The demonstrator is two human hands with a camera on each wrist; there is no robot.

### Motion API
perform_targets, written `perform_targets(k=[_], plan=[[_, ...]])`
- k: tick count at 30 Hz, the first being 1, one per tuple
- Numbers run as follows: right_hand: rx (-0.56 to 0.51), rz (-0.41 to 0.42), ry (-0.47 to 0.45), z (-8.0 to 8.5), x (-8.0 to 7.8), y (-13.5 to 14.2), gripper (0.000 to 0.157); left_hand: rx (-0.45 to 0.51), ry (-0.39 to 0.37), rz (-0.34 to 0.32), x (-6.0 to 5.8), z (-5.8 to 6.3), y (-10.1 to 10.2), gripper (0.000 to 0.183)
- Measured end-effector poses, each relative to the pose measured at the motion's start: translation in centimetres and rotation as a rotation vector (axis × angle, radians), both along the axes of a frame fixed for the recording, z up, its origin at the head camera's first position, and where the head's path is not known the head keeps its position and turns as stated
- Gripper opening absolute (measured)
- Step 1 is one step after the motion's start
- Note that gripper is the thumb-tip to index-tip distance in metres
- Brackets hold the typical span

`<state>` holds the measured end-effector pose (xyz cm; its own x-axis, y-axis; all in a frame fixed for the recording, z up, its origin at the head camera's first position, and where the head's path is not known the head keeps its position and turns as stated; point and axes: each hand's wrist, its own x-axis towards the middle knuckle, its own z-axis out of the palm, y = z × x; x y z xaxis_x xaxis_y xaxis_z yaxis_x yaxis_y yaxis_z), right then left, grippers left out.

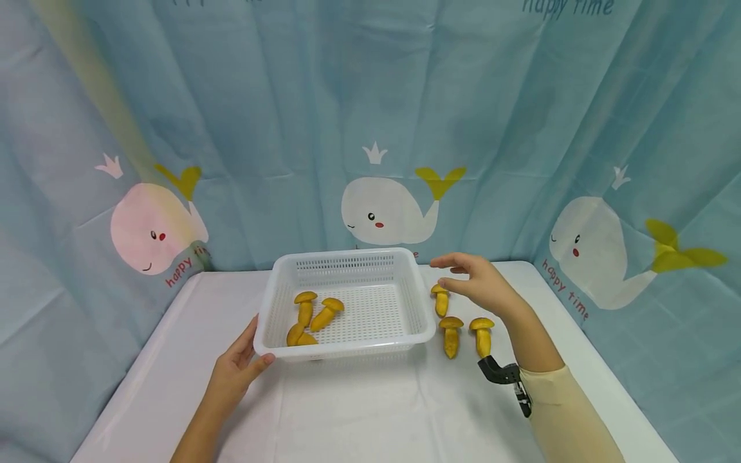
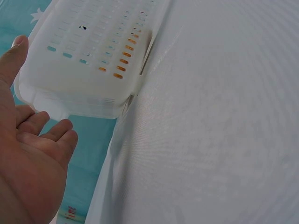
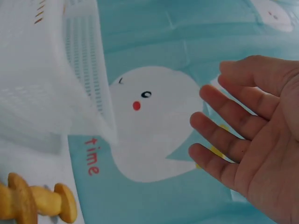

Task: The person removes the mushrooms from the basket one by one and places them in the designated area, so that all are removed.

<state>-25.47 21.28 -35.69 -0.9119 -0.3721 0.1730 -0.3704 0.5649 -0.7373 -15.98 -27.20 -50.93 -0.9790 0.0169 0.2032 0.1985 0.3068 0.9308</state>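
A white plastic basket [image 1: 359, 350] with slotted walls stands on the table. Inside lie several yellow toy mushrooms [image 1: 328, 312], grouped to the left. My left hand [image 1: 234, 370] holds the basket's near-left corner, thumb at the front rim and fingers along the left side; the left wrist view shows this hand [image 2: 39, 154] beside the basket wall [image 2: 74, 98]. My right hand [image 1: 475, 283], empty with fingers spread, hovers just right of the basket. Below and beside it lie three more mushrooms: one near the fingertips [image 1: 442, 305], one closer [image 1: 451, 337], one further right [image 1: 482, 337].
A white cloth [image 1: 347, 411] covers the table. Blue curtains [image 1: 278, 128] printed with whales hang behind it and on both sides. A black strap device [image 1: 506, 379] is on my right forearm over a beige sleeve [image 1: 573, 418].
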Motion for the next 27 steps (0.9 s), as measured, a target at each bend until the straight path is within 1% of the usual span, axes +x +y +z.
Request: perform_targets(k=[8,15,22,27], plan=[[0.003,0.062,0.01,2.5,-1.8,-2.8,0.037,-0.005,0.006,0.005,-0.1,-0.3,0.0,0.083],[-0.007,0.11,0.026,4.2,-4.0,-5.1,0.036,-0.002,0.002,-0.002,0.0,-0.4,-0.1,0.083],[0.028,0.12,0.036,5.1,-5.9,-7.8,0.035,-0.002,-0.004,0.001,0.0,-0.4,-0.2,0.084],[0.029,0.179,0.053,5.1,-7.2,-9.9,0.035,-0.002,-0.002,0.0,0.0,-0.3,-0.1,0.084]])
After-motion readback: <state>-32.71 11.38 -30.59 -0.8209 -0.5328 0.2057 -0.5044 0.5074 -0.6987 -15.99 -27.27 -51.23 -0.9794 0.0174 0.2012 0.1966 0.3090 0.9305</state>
